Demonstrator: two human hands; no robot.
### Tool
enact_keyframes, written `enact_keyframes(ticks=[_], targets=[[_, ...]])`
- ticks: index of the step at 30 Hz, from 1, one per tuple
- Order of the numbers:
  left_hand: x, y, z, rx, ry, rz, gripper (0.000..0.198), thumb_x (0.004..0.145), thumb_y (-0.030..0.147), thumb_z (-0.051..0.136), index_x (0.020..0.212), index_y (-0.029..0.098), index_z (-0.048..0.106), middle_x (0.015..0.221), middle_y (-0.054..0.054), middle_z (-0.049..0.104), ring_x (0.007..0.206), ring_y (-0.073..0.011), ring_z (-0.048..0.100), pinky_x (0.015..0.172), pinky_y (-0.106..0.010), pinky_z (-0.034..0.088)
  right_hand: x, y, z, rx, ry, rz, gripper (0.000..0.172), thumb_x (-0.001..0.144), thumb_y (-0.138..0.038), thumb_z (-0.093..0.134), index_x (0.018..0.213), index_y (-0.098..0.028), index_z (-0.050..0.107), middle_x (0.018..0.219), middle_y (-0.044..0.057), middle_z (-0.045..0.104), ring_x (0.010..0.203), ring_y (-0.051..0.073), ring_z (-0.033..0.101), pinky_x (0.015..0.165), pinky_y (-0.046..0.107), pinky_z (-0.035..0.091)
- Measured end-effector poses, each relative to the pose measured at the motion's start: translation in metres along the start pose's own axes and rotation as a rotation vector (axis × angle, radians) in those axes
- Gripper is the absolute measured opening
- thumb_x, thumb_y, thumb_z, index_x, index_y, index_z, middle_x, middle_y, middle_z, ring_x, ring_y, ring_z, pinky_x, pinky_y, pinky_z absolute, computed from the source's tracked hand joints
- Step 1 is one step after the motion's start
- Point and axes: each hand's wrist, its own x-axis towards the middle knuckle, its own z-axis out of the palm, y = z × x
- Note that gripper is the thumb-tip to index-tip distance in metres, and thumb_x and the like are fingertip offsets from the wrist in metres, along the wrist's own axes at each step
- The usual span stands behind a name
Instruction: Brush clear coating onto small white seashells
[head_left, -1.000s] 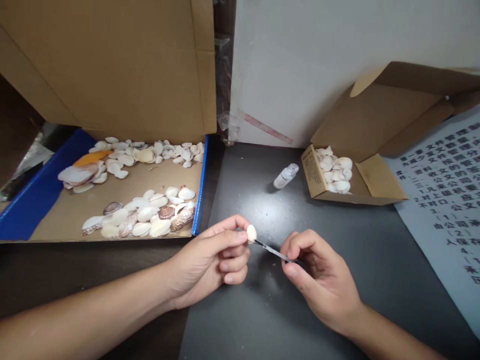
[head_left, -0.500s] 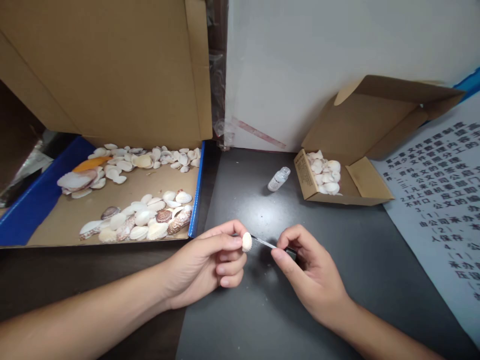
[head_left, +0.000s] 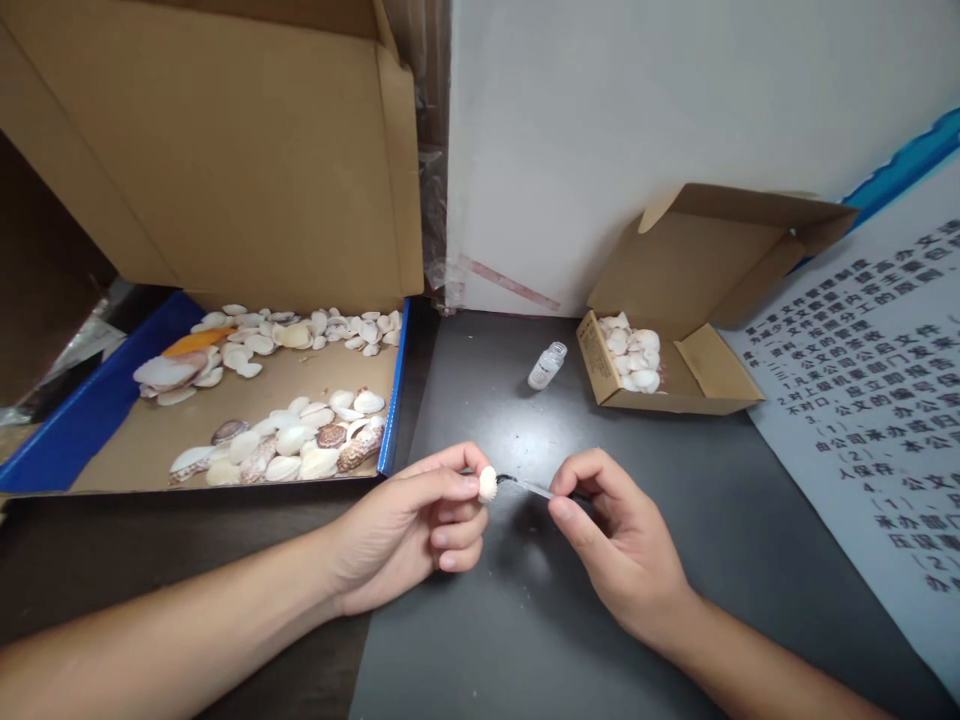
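Observation:
Between the thumb and forefinger of my left hand (head_left: 424, 530) is a small cream ribbed seashell (head_left: 487, 485). My right hand (head_left: 619, 545) pinches a thin brush (head_left: 531, 487) with a pale stem and dark tip; its handle end is mostly hidden by the fingers. The dark tip points left and is at the shell's right edge, though whether they touch I cannot tell. Beyond the hands a small clear bottle (head_left: 547, 366) with a white label stands uncapped on the dark grey mat (head_left: 480, 400).
At the left a large open cardboard box (head_left: 187, 425) with blue sides holds many shells (head_left: 292, 440) and an orange piece (head_left: 196, 342). A smaller open box (head_left: 600, 365) with whitish shells (head_left: 637, 350) stands at the back right. A printed sheet (head_left: 847, 400) lies along the right.
The view has shifted slightly, so the boxes and bottle sit a little lower and the right-hand things further left. The shell has turned a little in my left fingers; both grips stay closed.

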Motion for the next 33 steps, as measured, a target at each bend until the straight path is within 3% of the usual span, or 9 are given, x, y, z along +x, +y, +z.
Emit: enact_keyframes(ticks=[5, 11, 15, 21, 28, 33], targets=[[-0.0003, -0.0006, -0.0004, 0.017, -0.011, 0.003, 0.009, 0.088, 0.017, 0.052, 0.079, 0.018, 0.05, 0.058, 0.007, 0.028, 0.049, -0.0071, 0.021, 0.05, -0.022, 0.021, -0.0046, 0.0021, 0.0, 0.058, -0.085, -0.06, 0.011, 0.091, -0.03, 0.058, 0.085, -0.023, 0.053, 0.062, -0.005, 0.045, 0.054, 0.013, 0.043, 0.05, 0.025, 0.034], [-0.0007, -0.0016, 0.0, 0.028, 0.0, 0.018, 0.01, 0.088, 0.018, 0.054, 0.078, 0.019, 0.05, 0.057, 0.008, 0.027, 0.049, -0.0073, 0.02, 0.05, -0.022, 0.021, -0.0008, -0.0006, 0.0005, -0.051, 0.025, -0.029, 0.01, 0.091, -0.026, 0.057, 0.082, -0.023, 0.052, 0.063, -0.005, 0.047, 0.051, 0.011, 0.041, 0.049, 0.023, 0.034], [-0.0008, -0.0021, -0.0011, 0.029, -0.014, 0.019, 0.009, 0.088, 0.017, 0.053, 0.079, 0.018, 0.051, 0.057, 0.008, 0.028, 0.049, -0.0072, 0.02, 0.05, -0.022, 0.022, -0.0042, 0.0018, 0.0005, -0.01, -0.014, -0.116, 0.01, 0.092, -0.029, 0.055, 0.084, -0.024, 0.052, 0.064, -0.005, 0.047, 0.056, 0.013, 0.044, 0.052, 0.025, 0.036], [-0.0017, -0.0031, -0.0016, 0.034, -0.021, 0.029, 0.008, 0.088, 0.016, 0.052, 0.08, 0.019, 0.051, 0.057, 0.008, 0.028, 0.049, -0.0071, 0.021, 0.05, -0.022, 0.023, -0.0009, -0.0015, 0.0025, -0.075, 0.011, -0.046, 0.014, 0.092, -0.027, 0.055, 0.079, -0.022, 0.052, 0.062, -0.006, 0.046, 0.05, 0.011, 0.042, 0.047, 0.023, 0.033], [-0.0014, -0.0043, -0.0031, 0.036, -0.028, 0.035, 0.008, 0.087, 0.016, 0.054, 0.08, 0.019, 0.052, 0.056, 0.008, 0.029, 0.048, -0.0069, 0.021, 0.05, -0.022, 0.022, -0.0026, 0.001, 0.0012, -0.057, 0.004, -0.122, 0.011, 0.091, -0.029, 0.055, 0.082, -0.022, 0.054, 0.065, -0.003, 0.05, 0.055, 0.013, 0.046, 0.051, 0.023, 0.038], [-0.0008, -0.0041, -0.0015, 0.049, -0.024, 0.039, 0.01, 0.087, 0.017, 0.054, 0.078, 0.019, 0.051, 0.057, 0.008, 0.028, 0.049, -0.0069, 0.02, 0.05, -0.023, 0.021, 0.0001, 0.0001, 0.0032, -0.08, 0.025, -0.032, 0.015, 0.093, -0.029, 0.053, 0.08, -0.021, 0.053, 0.063, -0.005, 0.048, 0.05, 0.011, 0.043, 0.047, 0.022, 0.035]])
